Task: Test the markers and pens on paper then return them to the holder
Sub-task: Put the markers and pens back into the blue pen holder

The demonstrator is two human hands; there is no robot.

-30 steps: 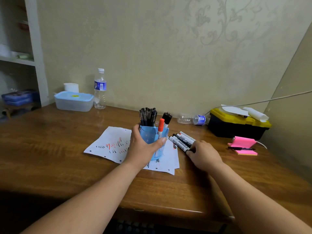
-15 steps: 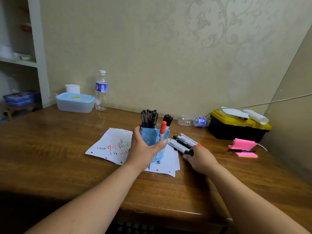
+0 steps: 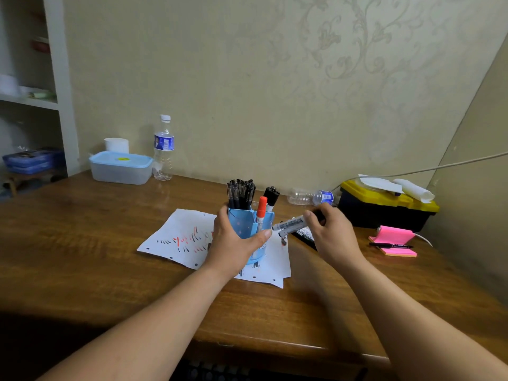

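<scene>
Hiding the holder: the left hand (image 3: 236, 243) is wrapped round the blue holder (image 3: 244, 224), thumb across its right face; only the upper walls and a sliver of the rounded base are shown.
Right hand: the right hand (image 3: 334, 237) is curled over white-barrelled markers (image 3: 291, 224), held roughly level just right of the holder's rim. Two barrels are seen; their far ends are covered by the fingers, and the print cannot be read.
Under that hand: a dark marker (image 3: 303, 237) is laid on the desk (image 3: 82, 243), largely covered; how many more lie there cannot be told.
Forearms: both are cut off by the lower frame.
Holder: angular plastic with flat panels, stood on the paper (image 3: 181, 232) near the desk's middle.
Contents: a tight bunch of clear-barrelled black pens (image 3: 240, 193) at the left; a red marker (image 3: 261, 209) at the right, black-capped markers (image 3: 271, 195) behind it.
Paper: white punched sheets, overlapped, streaked red and black; partly covered by hand and holder.
Desk: glossy brown wood; the near left corner is lost in shadow.
Back edge: a lidded translucent tub (image 3: 121, 167), an upright clear bottle (image 3: 163, 149), a second bottle (image 3: 310, 198) laid on its side.
Right edge: a black toolbox (image 3: 384, 215) with a yellow lid; pink notes (image 3: 395, 235) with a black pen (image 3: 390, 245) across them.
</scene>
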